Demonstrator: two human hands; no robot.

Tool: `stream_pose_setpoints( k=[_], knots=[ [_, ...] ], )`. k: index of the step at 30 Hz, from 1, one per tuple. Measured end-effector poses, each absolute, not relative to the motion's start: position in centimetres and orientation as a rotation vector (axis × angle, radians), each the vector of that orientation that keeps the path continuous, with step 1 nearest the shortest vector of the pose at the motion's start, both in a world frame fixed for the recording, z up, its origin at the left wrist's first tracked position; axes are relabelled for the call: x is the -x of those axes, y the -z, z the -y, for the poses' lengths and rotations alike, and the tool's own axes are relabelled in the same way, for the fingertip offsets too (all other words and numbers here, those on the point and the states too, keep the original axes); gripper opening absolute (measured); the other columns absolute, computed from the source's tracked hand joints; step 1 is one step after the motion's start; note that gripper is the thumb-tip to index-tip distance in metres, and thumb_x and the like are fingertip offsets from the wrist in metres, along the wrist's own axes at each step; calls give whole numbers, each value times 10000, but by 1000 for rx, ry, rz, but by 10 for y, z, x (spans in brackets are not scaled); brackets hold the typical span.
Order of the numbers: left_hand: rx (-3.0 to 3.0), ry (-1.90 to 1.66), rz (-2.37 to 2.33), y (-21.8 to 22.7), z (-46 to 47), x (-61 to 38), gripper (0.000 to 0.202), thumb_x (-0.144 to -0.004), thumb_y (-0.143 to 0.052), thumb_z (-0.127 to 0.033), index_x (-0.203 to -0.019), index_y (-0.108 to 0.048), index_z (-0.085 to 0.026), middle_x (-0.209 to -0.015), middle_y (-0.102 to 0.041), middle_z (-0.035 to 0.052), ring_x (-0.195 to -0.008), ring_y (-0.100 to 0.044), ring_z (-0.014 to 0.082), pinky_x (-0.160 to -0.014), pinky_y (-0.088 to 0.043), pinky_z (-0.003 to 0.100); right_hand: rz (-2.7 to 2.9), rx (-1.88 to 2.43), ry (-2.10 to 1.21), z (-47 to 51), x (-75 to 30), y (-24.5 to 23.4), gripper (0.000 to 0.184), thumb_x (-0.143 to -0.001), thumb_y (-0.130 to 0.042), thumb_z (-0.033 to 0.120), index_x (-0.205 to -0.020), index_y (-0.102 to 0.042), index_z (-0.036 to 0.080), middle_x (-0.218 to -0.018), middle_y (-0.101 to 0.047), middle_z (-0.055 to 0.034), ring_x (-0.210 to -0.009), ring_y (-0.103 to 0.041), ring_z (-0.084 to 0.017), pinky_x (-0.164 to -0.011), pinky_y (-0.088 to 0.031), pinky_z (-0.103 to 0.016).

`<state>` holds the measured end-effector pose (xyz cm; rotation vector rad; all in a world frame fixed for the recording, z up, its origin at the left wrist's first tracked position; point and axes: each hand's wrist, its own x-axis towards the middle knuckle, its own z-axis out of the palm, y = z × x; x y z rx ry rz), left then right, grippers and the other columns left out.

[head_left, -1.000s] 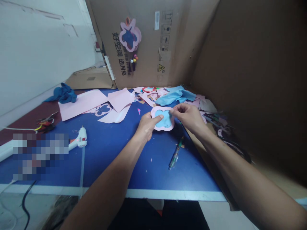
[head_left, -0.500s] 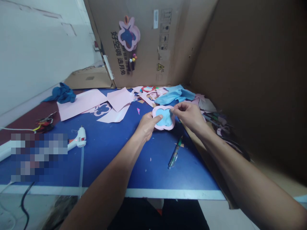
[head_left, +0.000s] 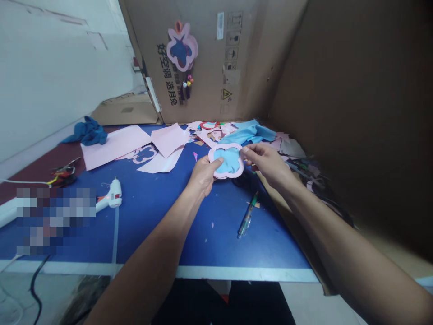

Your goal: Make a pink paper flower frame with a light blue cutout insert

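A pink scalloped paper frame [head_left: 240, 169] with light blue cloth [head_left: 232, 161] across its opening is held up over the blue table. My left hand [head_left: 203, 175] grips its left side, thumb lying on the cloth in front and the other fingers behind. At the frame's upper right edge, my right hand [head_left: 265, 161] is closed in a pinch, thumb and forefinger on the rim. Its remaining fingers are curled and partly hidden. Below the hands a clear pen with a green end [head_left: 248, 214] lies on the table.
A white glue gun [head_left: 114, 194] lies at the left near pliers [head_left: 64, 174]. Pink paper sheets [head_left: 115, 144], scraps and a blue cloth [head_left: 250, 133] lie along the back. A finished-looking pink ornament [head_left: 182, 47] hangs on the cardboard wall [head_left: 257, 58]. A cardboard edge [head_left: 287, 221] runs along the right.
Both hands have shifted slightly, carrying the paper frame a little left and up. The frame now faces me more, and my right fingers sit at its upper right rim.
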<state>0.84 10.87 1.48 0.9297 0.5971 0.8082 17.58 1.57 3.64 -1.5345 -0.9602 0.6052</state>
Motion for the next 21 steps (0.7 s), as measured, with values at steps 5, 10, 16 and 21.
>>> stream_pose_setpoints(
  k=[5,10,16,21],
  knots=[
    [-910,-857,-563,-16,-112,-7,213,-783,-866,-173,-974,-791,-117,-883,-827,91,-742,-755,192,-776,-611,328,906,1444,-845,-16,-174,-33,477,-806,-833,659,-911,-740,204,-894,-723,-45,-752,-615,-157,-634,-460,-264],
    [-921,-849,-549,-15,-111,-7,203,-782,-860,-176,-966,-791,-127,-862,-824,85,-723,-753,191,-769,-611,327,960,1436,-845,-16,-170,-33,435,-742,-897,589,-808,-711,201,-772,-673,-7,-694,-568,-144,-633,-442,-273],
    [-934,-814,-529,-17,-112,-6,253,-802,-873,-226,-1020,-789,-131,-913,-828,103,-777,-774,216,-783,-617,344,959,1402,-823,-17,-168,-34,385,-694,-913,504,-724,-685,195,-630,-613,14,-573,-471,-121,-562,-355,-282],
    [-914,-855,-520,-17,-120,-1,238,-847,-849,-314,-973,-793,-120,-904,-826,119,-800,-782,226,-757,-623,329,965,1426,-819,-16,-168,-34,345,-702,-903,474,-721,-695,200,-635,-627,5,-588,-491,-130,-568,-367,-283]
  ],
)
